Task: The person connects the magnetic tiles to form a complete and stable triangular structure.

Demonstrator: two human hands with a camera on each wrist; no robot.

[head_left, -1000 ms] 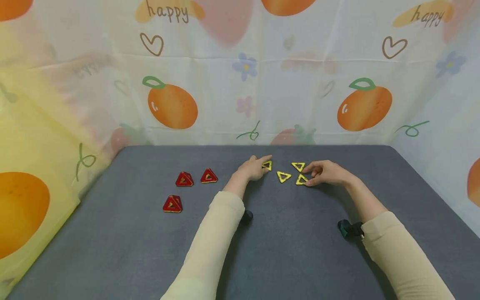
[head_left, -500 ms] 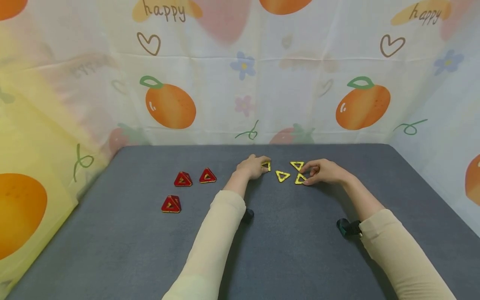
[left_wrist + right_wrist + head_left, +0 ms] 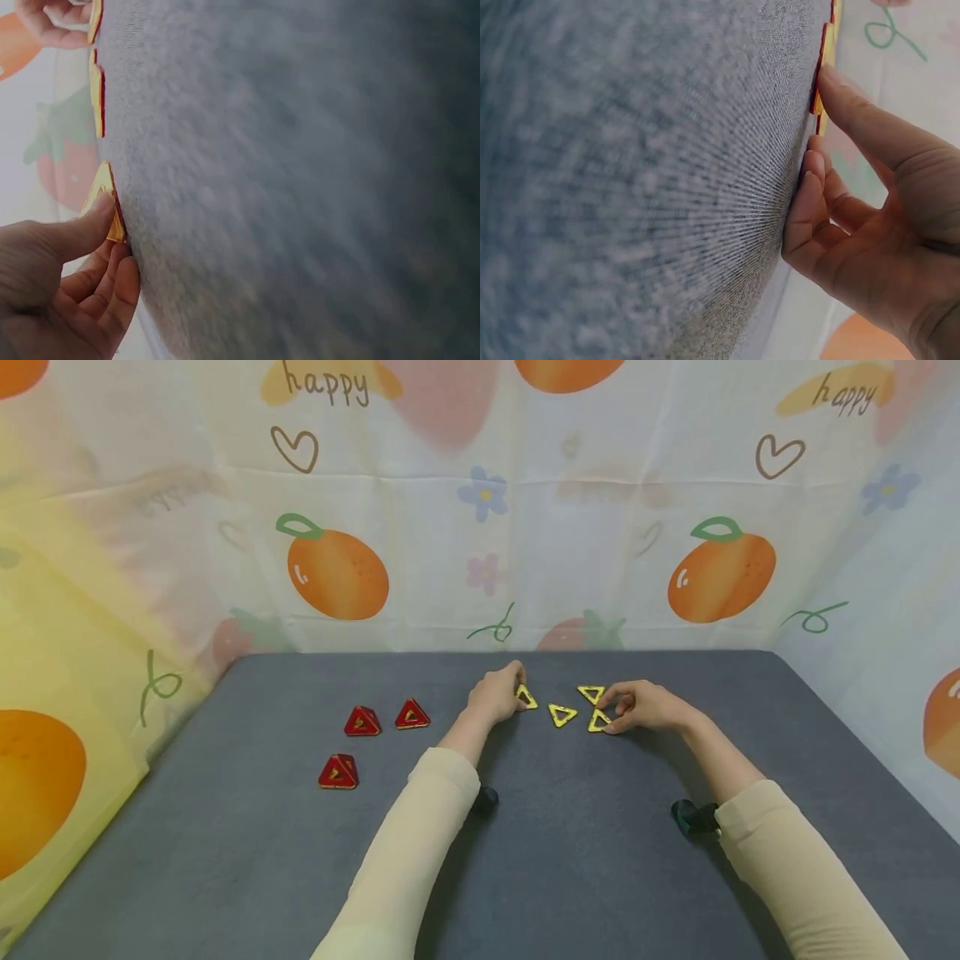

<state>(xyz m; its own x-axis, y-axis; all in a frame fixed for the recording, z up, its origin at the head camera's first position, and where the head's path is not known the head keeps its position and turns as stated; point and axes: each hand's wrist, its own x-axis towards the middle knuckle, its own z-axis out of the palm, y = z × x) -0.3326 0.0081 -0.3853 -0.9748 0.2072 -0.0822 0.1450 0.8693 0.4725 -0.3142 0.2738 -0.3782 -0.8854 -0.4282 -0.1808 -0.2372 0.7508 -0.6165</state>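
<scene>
My left hand point(image 3: 497, 695) pinches a yellow triangular tile point(image 3: 111, 219), its thumb on the face. In the left wrist view this tile tilts up from the grey table, showing a thin red edge. My right hand point(image 3: 651, 705) touches two yellow triangles: its thumb rests on the nearer triangle point(image 3: 597, 722) and its fingertips are right at the farther triangle point(image 3: 589, 693). In the right wrist view the thumb lies on a tile point(image 3: 823, 75), the other fingers loosely bent at the tabletop. A further yellow triangle point(image 3: 561, 716) lies flat between the hands.
Three red pyramid-like triangular pieces with gold trim stand left of the left arm: a near piece point(image 3: 338, 772), a far left piece point(image 3: 363, 721) and a far right piece point(image 3: 412, 714). A printed cloth point(image 3: 442, 552) hangs behind the grey table point(image 3: 570, 860).
The left hand has gone from an extended index finger over its yellow triangle to a pinch, turning and drawing the tile slightly. The right hand stays at its two triangles.
</scene>
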